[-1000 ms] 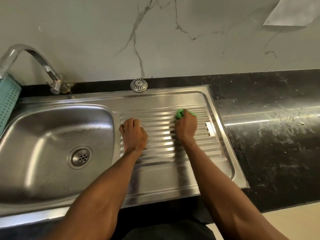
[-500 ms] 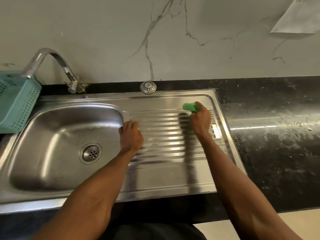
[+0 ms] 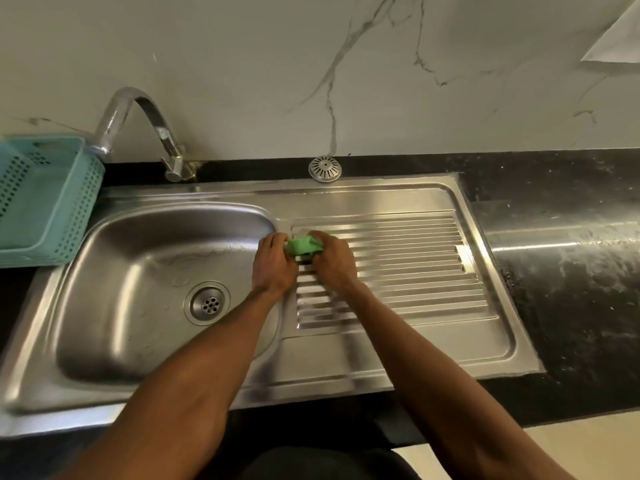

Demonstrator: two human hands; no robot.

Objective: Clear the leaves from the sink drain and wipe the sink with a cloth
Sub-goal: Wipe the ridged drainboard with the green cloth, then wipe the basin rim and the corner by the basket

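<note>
A steel sink has a bowl on the left and a ribbed drainboard on the right. The round drain in the bowl shows no leaves. A small green cloth sits bunched at the drainboard's left edge. My right hand grips it from the right. My left hand touches the cloth's left side, fingers curled on it. Both hands rest by the ridge between bowl and drainboard.
A curved chrome tap stands behind the bowl. A teal perforated basket sits at the left. A round metal strainer cap lies on the black counter behind the sink. The marble wall rises at the back.
My right hand has carried the green cloth from the far right of the drainboard leftward to its left edge. My left hand has met it there and now touches the cloth.
</note>
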